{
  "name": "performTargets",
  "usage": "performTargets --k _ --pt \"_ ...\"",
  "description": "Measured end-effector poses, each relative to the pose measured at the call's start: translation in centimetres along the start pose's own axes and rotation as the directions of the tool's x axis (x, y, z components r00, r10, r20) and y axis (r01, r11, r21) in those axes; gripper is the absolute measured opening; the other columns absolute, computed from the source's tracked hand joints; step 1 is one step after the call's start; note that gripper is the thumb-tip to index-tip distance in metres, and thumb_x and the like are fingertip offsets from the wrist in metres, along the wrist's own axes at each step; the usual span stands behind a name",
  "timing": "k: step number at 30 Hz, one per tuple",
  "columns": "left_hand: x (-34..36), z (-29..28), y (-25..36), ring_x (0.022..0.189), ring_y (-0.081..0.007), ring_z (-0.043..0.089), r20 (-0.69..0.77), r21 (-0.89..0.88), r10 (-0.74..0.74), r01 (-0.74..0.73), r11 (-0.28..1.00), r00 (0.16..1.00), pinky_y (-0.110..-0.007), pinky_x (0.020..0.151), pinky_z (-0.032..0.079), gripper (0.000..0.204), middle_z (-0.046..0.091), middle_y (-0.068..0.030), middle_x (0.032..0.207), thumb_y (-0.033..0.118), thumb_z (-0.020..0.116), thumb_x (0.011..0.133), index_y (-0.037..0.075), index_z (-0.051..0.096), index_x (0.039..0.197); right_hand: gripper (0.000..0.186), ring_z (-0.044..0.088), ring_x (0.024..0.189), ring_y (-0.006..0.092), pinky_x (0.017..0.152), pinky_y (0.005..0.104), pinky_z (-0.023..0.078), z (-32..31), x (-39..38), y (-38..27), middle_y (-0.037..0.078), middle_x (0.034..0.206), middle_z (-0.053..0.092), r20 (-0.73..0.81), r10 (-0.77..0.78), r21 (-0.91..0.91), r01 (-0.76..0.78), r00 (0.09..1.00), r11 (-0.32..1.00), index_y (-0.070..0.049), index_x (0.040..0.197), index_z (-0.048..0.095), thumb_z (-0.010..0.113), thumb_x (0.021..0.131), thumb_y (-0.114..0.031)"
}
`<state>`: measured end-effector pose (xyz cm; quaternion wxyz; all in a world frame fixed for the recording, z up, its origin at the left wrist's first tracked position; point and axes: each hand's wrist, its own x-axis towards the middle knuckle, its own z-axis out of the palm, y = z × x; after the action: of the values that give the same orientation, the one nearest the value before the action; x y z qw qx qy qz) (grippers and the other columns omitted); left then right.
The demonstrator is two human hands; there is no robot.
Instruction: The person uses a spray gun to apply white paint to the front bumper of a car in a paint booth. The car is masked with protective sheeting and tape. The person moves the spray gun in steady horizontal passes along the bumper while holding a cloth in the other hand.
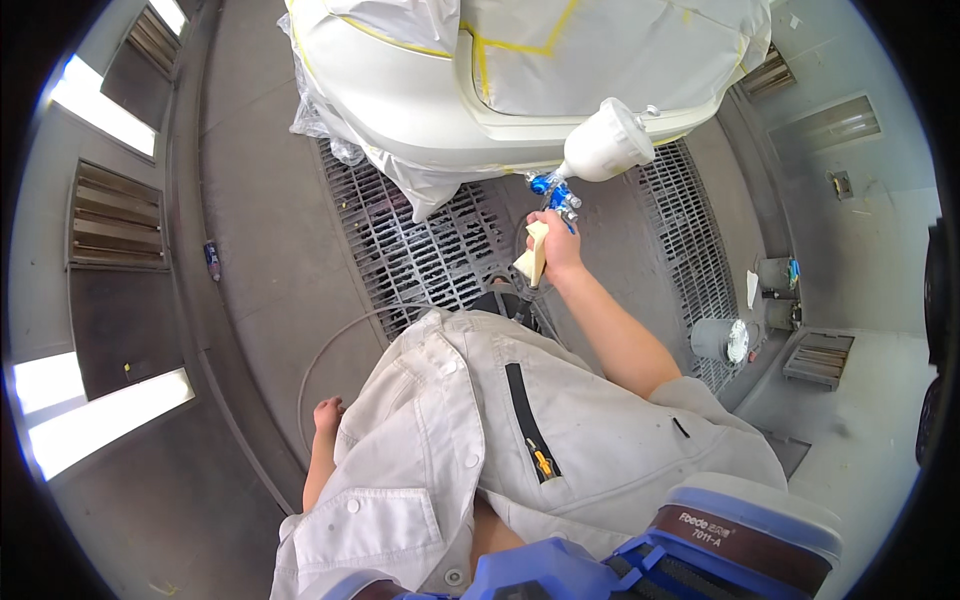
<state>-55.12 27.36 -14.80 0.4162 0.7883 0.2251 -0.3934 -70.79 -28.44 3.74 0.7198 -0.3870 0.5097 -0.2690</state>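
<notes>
My right hand [554,240] grips a blue spray gun [546,186] with a white paint cup [604,140] on top, along with a pale yellow cloth or pad [528,262]. The gun is just in front of a white car body panel [410,115] edged with yellow tape and white masking sheet [525,55]. My left hand [326,414] hangs low beside my grey work jacket [400,440], fingers partly bent and partly hidden; whether it holds anything is unclear. A hose [335,338] loops across the floor near it.
Floor grates [400,250] run below and to the right of the car. Several cans [715,338] stand by the right wall, and a small bottle [212,260] lies by the left wall. Vents [117,215] and lights line the booth walls. A respirator [740,530] shows at the lower edge.
</notes>
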Motion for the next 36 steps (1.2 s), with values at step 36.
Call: performTargets --k 36 --pt "-9.7 19.3 5.7 0.046 -0.0081 0.043 -0.009 -0.055 -0.045 0.044 0.997 0.999 -0.026 0.041 0.033 0.021 0.052 0.0004 0.061 0.026 0.063 0.095 0.008 0.060 0.085 0.012 0.057 0.065 0.0139 0.060 0.0312 0.045 -9.1 11.0 -10.8 0.003 0.073 0.060 0.238 0.035 -0.160 0.003 0.971 0.987 -0.007 0.082 0.063 0.067 0.080 -0.018"
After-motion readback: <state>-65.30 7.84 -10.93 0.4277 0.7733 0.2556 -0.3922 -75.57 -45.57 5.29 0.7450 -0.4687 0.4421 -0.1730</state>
